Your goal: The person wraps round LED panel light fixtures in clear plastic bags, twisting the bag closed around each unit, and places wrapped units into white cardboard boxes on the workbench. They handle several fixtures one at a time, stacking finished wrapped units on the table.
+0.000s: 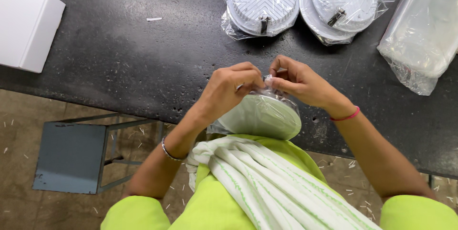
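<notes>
A round white light fitting in a clear plastic bag rests at the near edge of the black table, against my body. My left hand and my right hand meet above it, both pinching the bag's gathered top between fingertips. The fitting's upper face is hidden by my hands.
Two more bagged round fittings, one and another, lie at the far side. A stack of clear plastic bags sits far right, a white box far left. A grey metal stool stands on the floor below left.
</notes>
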Available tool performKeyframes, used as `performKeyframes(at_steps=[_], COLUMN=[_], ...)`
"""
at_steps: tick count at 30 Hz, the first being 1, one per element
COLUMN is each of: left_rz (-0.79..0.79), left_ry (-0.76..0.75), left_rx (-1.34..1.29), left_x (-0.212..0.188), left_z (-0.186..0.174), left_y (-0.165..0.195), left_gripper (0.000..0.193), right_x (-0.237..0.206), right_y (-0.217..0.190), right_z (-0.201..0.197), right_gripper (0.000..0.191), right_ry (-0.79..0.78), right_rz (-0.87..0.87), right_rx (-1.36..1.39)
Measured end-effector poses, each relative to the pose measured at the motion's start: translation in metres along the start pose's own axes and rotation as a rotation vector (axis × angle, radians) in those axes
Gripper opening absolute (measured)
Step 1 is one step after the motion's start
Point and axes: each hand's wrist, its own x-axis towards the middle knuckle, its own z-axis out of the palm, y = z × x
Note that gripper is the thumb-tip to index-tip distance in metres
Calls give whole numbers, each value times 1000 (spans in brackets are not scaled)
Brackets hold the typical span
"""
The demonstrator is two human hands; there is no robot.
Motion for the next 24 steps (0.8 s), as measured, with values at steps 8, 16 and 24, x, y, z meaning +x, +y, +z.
performKeyframes(at_steps=[8,16,24], left_rz=[144,11,-61], left_ry=[-262,-248,55], left_rx=[268,190,9], left_x=[1,-4,-6], left_z=[-15,-5,12], left_y=[8,23,-21], left_gripper=[25,32,44], right_x=[0,-24,-50], right_y=[-16,-43,33], right_z=[-2,4,-27], right_gripper=[19,34,32], right_ry=[-41,-10,403], right_rz=[-68,-11,30], right_rx=[-165,-402,-191])
